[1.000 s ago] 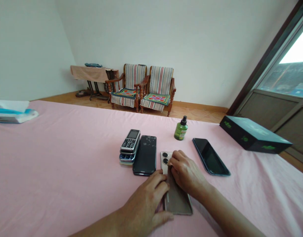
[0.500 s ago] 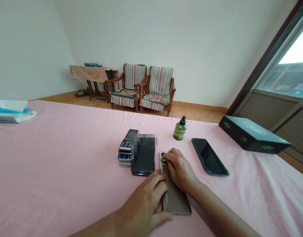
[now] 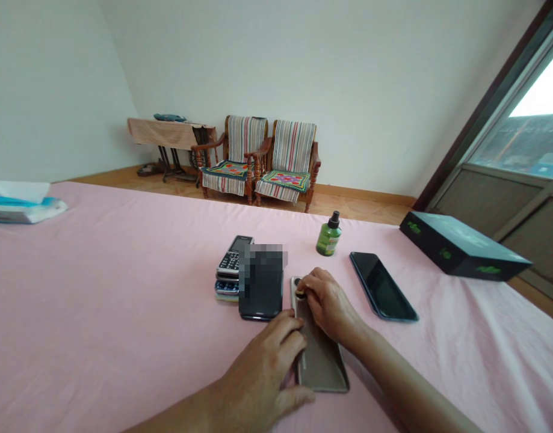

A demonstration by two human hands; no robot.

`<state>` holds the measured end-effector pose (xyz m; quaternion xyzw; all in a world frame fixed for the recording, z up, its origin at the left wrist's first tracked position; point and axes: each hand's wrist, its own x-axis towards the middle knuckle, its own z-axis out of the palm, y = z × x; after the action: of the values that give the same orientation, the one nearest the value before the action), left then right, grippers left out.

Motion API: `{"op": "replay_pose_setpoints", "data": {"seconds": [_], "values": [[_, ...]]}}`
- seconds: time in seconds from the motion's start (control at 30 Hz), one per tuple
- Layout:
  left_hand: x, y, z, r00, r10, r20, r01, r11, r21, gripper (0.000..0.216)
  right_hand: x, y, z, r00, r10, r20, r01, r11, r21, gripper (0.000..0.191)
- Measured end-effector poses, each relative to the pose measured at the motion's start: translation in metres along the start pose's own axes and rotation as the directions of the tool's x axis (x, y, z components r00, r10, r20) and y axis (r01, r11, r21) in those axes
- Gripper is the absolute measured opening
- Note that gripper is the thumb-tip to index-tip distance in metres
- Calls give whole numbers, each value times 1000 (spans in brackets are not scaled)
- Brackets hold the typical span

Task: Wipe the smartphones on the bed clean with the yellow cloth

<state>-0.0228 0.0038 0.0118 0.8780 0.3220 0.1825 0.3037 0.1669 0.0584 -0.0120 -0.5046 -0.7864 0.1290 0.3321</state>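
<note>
A gold-brown smartphone (image 3: 324,361) lies back side up on the pink cloth, its round camera module near the far end. My left hand (image 3: 269,367) steadies it, fingers on its left edge and thumb by its near end. Over the camera, my right hand (image 3: 328,300) is closed with its fingertips pressed together; a small yellowish bit shows beneath them, too small to name. Just left lies a black phone (image 3: 262,288), partly blurred. Beside it, a silver keypad phone (image 3: 231,261) rests on top of other phones (image 3: 227,288).
A green spray bottle (image 3: 328,237) stands beyond my right hand. Farther right lie a dark smartphone (image 3: 382,285), screen up, and a black box (image 3: 466,246). A tissue pack (image 3: 23,207) is at far left on the pink cloth (image 3: 123,300). Two chairs (image 3: 285,156) stand by the wall.
My right hand has shifted very slightly at the camera module, its fingertips still there. My left hand and the phones stay where they were.
</note>
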Motion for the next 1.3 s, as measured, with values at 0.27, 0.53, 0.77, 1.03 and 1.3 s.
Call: {"op": "replay_pose_setpoints", "data": {"seconds": [0.27, 0.53, 0.77, 1.03, 1.3], "values": [[0, 0, 0, 1000, 5, -15, -5, 1000, 23, 45, -4, -6, 7, 998, -11, -60, 15, 998, 65, 28], [1, 1, 0, 1000, 11, -24, -10, 1000, 10, 45, 4, -8, 12, 999, -28, -39, 26, 998, -49, 32], [-1, 1, 1, 1000, 7, -10, -7, 1000, 10, 50, 1, -19, 5, 999, 31, 14, -28, 987, -159, 26], [-1, 3, -1, 1000, -11, 0, 11, 1000, 3, 45, -3, -14, 3, 997, 69, -17, -71, 982, -173, 22], [1, 2, 1, 1000, -13, -8, 13, 1000, 16, 45, 1, -16, 3, 1000, -3, 17, 6, 988, -157, 33]]}}
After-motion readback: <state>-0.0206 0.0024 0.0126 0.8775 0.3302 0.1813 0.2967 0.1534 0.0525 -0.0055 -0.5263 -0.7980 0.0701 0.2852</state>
